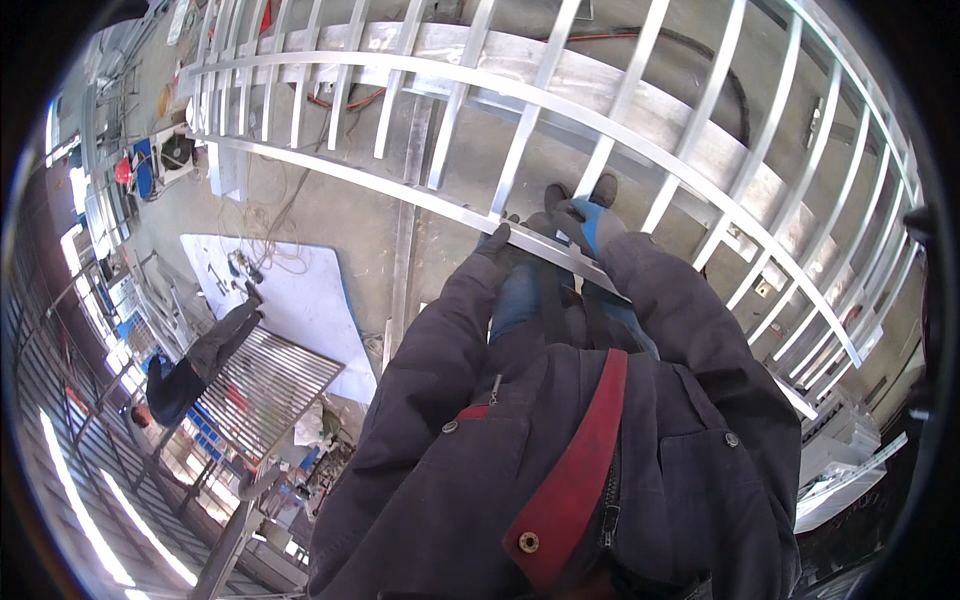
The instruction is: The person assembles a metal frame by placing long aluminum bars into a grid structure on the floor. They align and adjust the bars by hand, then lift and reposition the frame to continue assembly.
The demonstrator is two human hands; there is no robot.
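Observation:
A long silvery metal bar [350,172] runs across in front of my body from the far left to near my right forearm. My left hand [493,241], in a dark glove, is closed around it near its close end. My right hand [583,217], in a grey and blue glove, is just beyond the same bar, right of the left hand. Its fingers are too small and partly hidden to show whether they grip anything. Beyond both hands stretches a metal railing frame [520,98] with many parallel crossbars, resting over a broad pale metal beam [650,110].
Left, a person [200,365] stands by a white sheet [290,300] and a slatted metal rack [265,385]. A loose cable [275,250] lies on the floor. Stacked metal profiles [840,450] are at the right. My shoes [604,188] stand close to the railing.

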